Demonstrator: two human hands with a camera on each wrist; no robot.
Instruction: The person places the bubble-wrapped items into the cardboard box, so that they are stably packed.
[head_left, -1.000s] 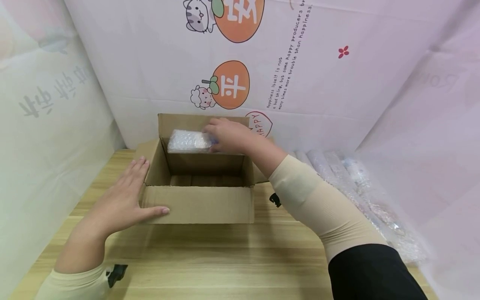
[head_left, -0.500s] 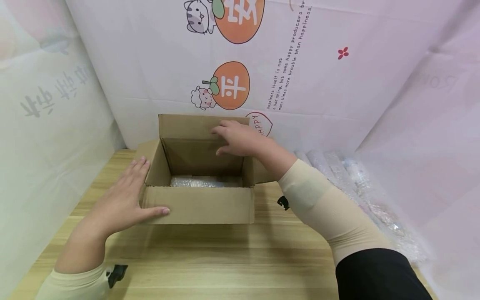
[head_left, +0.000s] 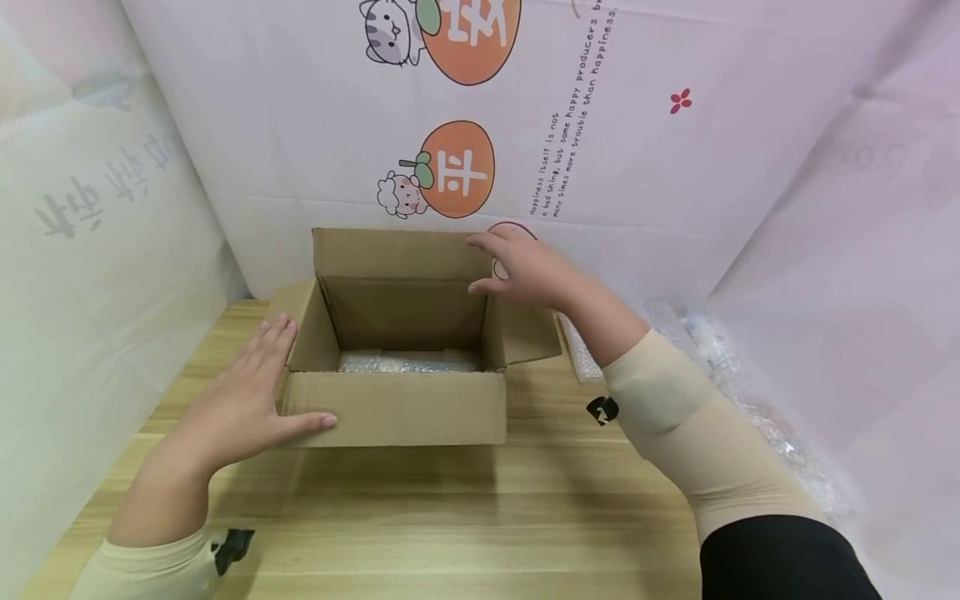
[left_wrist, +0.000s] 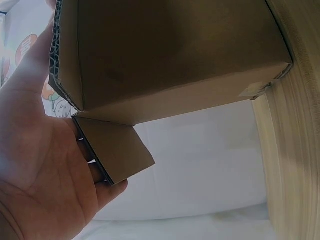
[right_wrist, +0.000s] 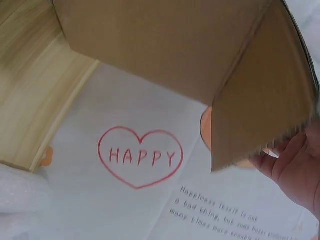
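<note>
An open cardboard box (head_left: 408, 312) stands on the table with its flaps folded outward. On its floor lies a bubble-wrapped package (head_left: 405, 364), partly hidden by the front wall. My left hand (head_left: 232, 408) rests on the box's front left corner, fingers straight over the left flap and thumb along the front flap (head_left: 420, 410). In the left wrist view, the fingers of that hand (left_wrist: 45, 170) pass behind a small flap (left_wrist: 115, 150). My right hand (head_left: 528, 267) hovers, holding nothing, by the far right corner, thumb and fingers spread, fingertips overlapping the back flap (head_left: 397, 254).
Several bubble-wrapped things (head_left: 780, 433) lie along the right side, partly behind the right forearm. Another wrapped piece (head_left: 583, 354) shows between the right flap (head_left: 531, 332) and that arm. A printed white cloth (head_left: 600, 150) closes off the back, and pale sheets flank both sides.
My right hand has let the bubble-wrapped package go into the box, where it now lies, and has moved out to the right. My left hand stays at the corner.
</note>
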